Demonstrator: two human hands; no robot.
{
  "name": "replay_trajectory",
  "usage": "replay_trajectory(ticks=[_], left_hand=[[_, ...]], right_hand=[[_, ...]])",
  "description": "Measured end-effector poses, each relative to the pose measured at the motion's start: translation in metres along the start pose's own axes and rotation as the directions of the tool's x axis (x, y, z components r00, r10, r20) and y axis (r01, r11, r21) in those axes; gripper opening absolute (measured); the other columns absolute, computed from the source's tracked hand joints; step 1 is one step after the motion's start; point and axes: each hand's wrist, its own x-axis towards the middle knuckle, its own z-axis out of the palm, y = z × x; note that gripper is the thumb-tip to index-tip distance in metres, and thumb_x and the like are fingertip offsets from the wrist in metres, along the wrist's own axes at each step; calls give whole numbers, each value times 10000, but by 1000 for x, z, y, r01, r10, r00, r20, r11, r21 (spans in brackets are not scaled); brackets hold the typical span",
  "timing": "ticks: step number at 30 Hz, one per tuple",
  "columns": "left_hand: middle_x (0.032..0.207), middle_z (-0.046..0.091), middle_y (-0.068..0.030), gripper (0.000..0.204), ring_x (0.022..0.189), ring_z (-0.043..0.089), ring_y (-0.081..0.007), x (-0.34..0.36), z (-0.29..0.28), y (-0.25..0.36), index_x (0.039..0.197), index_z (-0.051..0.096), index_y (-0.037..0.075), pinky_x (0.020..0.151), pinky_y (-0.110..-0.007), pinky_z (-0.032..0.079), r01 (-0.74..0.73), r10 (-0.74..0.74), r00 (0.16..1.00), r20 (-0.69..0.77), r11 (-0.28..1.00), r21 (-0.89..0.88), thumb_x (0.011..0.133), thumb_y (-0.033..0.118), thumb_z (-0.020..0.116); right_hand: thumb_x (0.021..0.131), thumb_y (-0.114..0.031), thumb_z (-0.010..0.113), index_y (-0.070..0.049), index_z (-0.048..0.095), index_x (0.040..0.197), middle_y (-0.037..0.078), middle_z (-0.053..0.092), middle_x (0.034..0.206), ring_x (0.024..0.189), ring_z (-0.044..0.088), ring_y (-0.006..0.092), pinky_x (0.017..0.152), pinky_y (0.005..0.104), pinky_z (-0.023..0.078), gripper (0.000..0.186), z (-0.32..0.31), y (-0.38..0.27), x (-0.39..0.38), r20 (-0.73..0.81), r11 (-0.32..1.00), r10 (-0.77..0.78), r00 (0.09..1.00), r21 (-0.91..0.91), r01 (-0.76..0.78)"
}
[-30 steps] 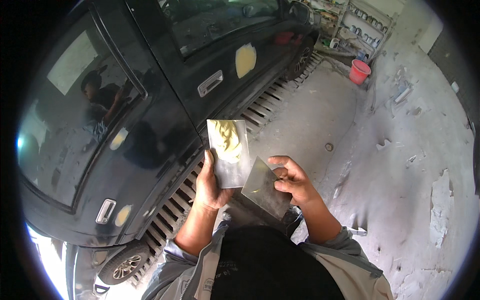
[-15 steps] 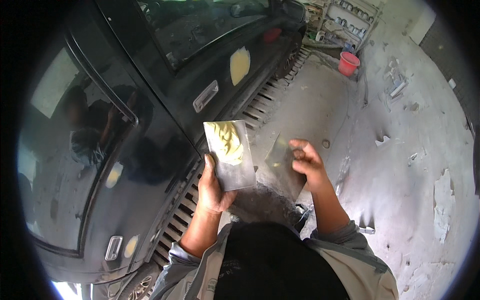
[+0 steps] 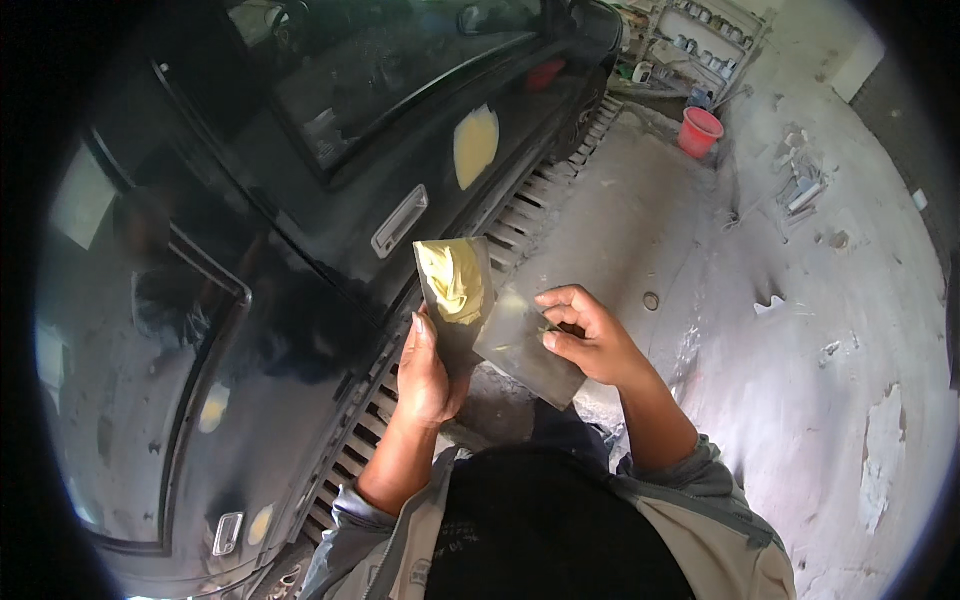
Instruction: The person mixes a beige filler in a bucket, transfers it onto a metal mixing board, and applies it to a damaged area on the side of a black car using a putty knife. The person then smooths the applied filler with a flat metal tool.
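Observation:
My left hand (image 3: 425,375) is closed round a rectangular metal plate (image 3: 455,340) held at centre, carrying a lump of pale yellow paste (image 3: 450,275) on its upper part. In my right hand (image 3: 580,335) is a flat, grey, smudged spreader blade (image 3: 530,370), pinched between thumb and fingers, its left edge at the plate's lower right side. Beside both hands stands a dark vehicle's side panel (image 3: 300,390), with a large yellow filler patch (image 3: 475,147) on the door near a silver handle (image 3: 398,222) and smaller pale patches farther left.
A slatted grate (image 3: 525,215) runs along the vehicle's lower edge. To the right are a concrete floor (image 3: 630,240) and a scuffed pale wall (image 3: 840,290) with peeling spots. At the back are a red bucket (image 3: 700,130) and a shelf rack (image 3: 700,40) of small cans.
Both hands moved slightly; the blade swung out to the right, then came back against the plate, which now tilts and looks darker. The vehicle shifted in view as the head moved.

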Motion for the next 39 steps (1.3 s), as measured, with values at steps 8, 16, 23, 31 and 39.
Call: replay_trajectory(ticks=[8, 16, 23, 31, 39], left_hand=[[1346, 513, -162, 520, 1232, 488, -246, 121, 6, -76, 1369, 475, -46, 1057, -356, 354, -427, 364, 901, 235, 658, 620, 1048, 356, 397], [1254, 559, -224, 655, 1022, 636, -312, 239, 21, -109, 1392, 421, -26, 861, -382, 536, 180, -192, 981, 24, 953, 244, 950, 432, 578], [1247, 549, -283, 734, 986, 625, -514, 269, 12, -153, 1405, 399, 40, 698, -582, 571, 311, -253, 938, 236, 915, -257, 889, 518, 609], [1278, 545, -245, 723, 1021, 624, -483, 241, -87, -209, 1415, 393, 69, 737, -582, 562, 293, -247, 947, 203, 925, -242, 898, 534, 591], [1343, 510, -161, 708, 1202, 536, -371, 179, -94, -204, 1439, 379, 114, 910, -567, 497, -19, -1, 997, -84, 970, -241, 930, 589, 506]], right_hand=[[834, -9, 667, -50, 503, 1291, 46, 605, 1038, 935, 563, 108, 848, 274, 467, 487, -78, 38, 113, 6, 779, 94, 996, 623, -77], [908, 23, 586, -3, 411, 1345, 176, 632, 1177, 1049, 619, 170, 894, 300, 498, 472, -242, 49, 214, -54, 786, -460, 886, 440, 434], [779, -5, 583, -3, 518, 1289, 166, 651, 1224, 1252, 526, 356, 1045, 451, 420, 514, -269, 58, 249, 393, 759, -647, 653, 251, 601], [686, 47, 578, -33, 626, 1177, 135, 641, 1204, 1148, 606, 305, 977, 384, 484, 500, -237, 152, 252, 461, 706, -562, 687, -166, 689], [842, -116, 702, -32, 573, 1254, 137, 627, 1252, 1170, 592, 281, 985, 376, 467, 439, -180, 179, 220, 204, 659, -585, 785, -445, 607]])
